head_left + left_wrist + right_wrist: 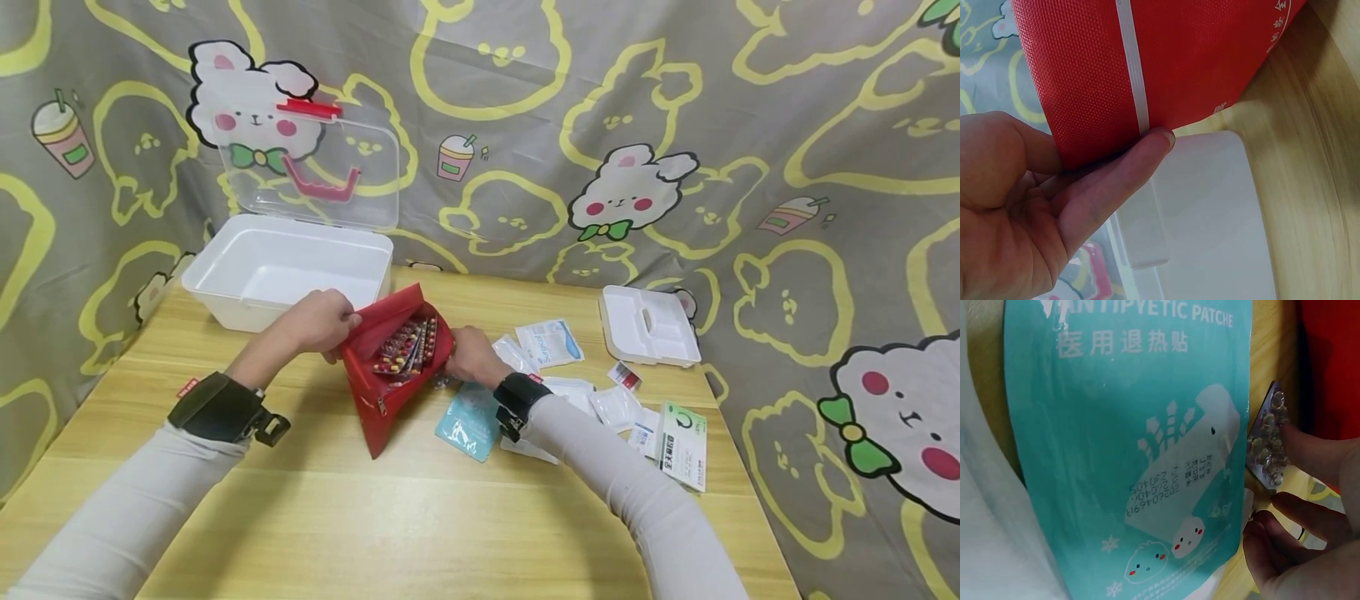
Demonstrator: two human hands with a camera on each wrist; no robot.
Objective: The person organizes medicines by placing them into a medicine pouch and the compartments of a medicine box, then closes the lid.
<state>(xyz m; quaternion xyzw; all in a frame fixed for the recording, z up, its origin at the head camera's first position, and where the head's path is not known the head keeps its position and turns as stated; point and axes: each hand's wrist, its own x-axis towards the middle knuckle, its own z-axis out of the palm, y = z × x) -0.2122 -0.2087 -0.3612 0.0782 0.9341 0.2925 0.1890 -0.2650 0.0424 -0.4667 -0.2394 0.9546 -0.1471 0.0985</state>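
Observation:
A red zip pouch [382, 392] stands tilted on the table with its mouth spread, and several blister packs [408, 346] of coloured capsules show inside. My left hand [322, 323] grips the pouch's upper left edge; the left wrist view shows thumb and fingers [1116, 181] pinching the red fabric by a white stripe. At the pouch's right side, my right hand [476, 357] pinches a clear blister pack [1267, 444] between thumb and fingers. Beside that hand lies a teal antipyretic patch packet [468, 421].
A white box [225, 292] with its clear lid [360, 158] raised stands at the back left. On the right are a white compartment tray [648, 325], a Surgicot packet [551, 343], white packets [615, 408], a small red-and-white packet [625, 376] and a green-and-white medicine box [684, 446].

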